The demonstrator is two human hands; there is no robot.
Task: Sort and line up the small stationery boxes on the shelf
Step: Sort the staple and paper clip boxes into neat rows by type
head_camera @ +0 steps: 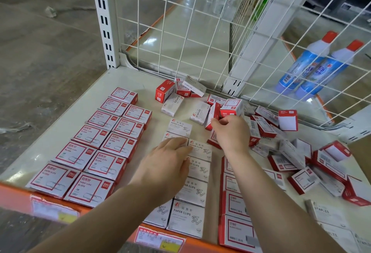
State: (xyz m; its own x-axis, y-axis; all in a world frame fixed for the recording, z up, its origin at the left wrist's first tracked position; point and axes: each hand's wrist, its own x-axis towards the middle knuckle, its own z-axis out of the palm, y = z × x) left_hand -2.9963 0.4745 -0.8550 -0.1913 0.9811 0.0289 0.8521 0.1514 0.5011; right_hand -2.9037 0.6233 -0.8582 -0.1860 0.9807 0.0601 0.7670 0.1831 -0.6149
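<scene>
White shelf (128, 80) metal, backed by wire mesh (180, 31), carries small cardboard boxes. Two neat columns of red-framed paper-clip boxes (100, 142) are lined up at the left; a loose heap (291, 152) is left at the right. The left hand (166, 164) is laid with straight fingers on the white paper-clip boxes (197, 172). A red box (213, 116) seems pinched by the right hand (230, 132). Light, stiff, smooth-sided boxes are best taken by opposite edges.

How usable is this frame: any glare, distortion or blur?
Head view: wide-angle bending bows the shelf upright and wire grid; glare patches on the glossy floor behind; box print sharp centrally, soft at the lower-right staples box; lighting even, shadows faint.
</scene>
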